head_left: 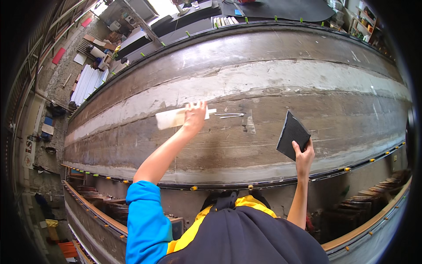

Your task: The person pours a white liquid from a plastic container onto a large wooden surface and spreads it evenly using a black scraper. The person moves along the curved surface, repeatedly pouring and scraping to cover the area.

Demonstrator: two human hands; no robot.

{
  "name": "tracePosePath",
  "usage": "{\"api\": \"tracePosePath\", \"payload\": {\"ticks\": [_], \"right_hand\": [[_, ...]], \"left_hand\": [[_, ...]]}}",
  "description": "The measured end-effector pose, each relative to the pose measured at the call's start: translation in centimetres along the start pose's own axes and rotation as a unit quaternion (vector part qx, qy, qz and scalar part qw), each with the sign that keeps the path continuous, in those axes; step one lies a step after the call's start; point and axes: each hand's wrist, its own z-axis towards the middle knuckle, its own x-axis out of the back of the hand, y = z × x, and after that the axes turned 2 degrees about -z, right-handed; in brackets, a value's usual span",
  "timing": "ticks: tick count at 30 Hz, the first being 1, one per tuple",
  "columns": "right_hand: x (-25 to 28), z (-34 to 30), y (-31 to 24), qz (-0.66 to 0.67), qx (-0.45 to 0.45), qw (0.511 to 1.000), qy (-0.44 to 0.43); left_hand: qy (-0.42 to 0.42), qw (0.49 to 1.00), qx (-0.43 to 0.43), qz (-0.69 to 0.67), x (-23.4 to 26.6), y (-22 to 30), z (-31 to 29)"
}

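My left hand (195, 118) is closed over a pale, flat, blade-like piece (170, 119) that lies on or just above the long table (211, 145). I cannot make out exactly what kind of tool it is. Just right of its narrow end, a slim two-legged metal tool (229, 115) rests on the tabletop. A clear strip like tape (250, 125) lies beyond that. Farther right, my right hand (304, 155) pinches a black square pad (291, 134) with a ribbed face by its lower right edge, thumb on top. The pad is tilted above the table.
The table's near rail (228, 187) carries several yellow clips, its far rail green ones. Another long table (94, 213) with an orange-brown edge stands behind me. White stacked sheets (89, 83) lie at the far left. Black work surfaces (281, 9) stand past the far edge.
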Motion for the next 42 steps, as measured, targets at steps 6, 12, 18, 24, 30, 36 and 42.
{"api": "tracePosePath", "payload": {"ticks": [6, 12, 18, 24, 30, 36, 42], "right_hand": [[-8.2, -2.1, -4.4, -0.092, 0.034, 0.994, -0.047], [-18.1, -4.9, -7.0, -0.237, 0.073, 0.968, -0.034], [-26.1, -4.7, -7.2, -0.473, 0.048, 0.879, -0.05], [-33.3, -5.3, -4.7, -0.605, 0.062, 0.794, 0.019], [-45.2, -10.6, -7.6, -0.669, 0.159, 0.722, -0.074], [-45.7, -10.2, -11.0, -0.458, 0.048, 0.868, -0.186], [-42.7, -6.9, -7.6, -0.632, 0.05, 0.773, -0.022]], "left_hand": [[0.017, 0.99, 0.068, -0.124, -0.8, -9.8, -5.8], [0.094, 0.91, 0.12, -0.385, -2.1, -17.9, -10.7], [0.176, 0.754, 0.157, -0.613, -5.6, -22.7, -13.9], [0.295, 0.591, 0.192, -0.726, -7.9, -25.7, -17.4], [0.326, 0.55, 0.222, -0.736, -9.1, -27.0, -18.9], [0.33, 0.527, 0.251, -0.742, -10.6, -28.3, -20.3], [0.327, 0.511, 0.254, -0.753, -10.3, -29.0, -20.6]]}}
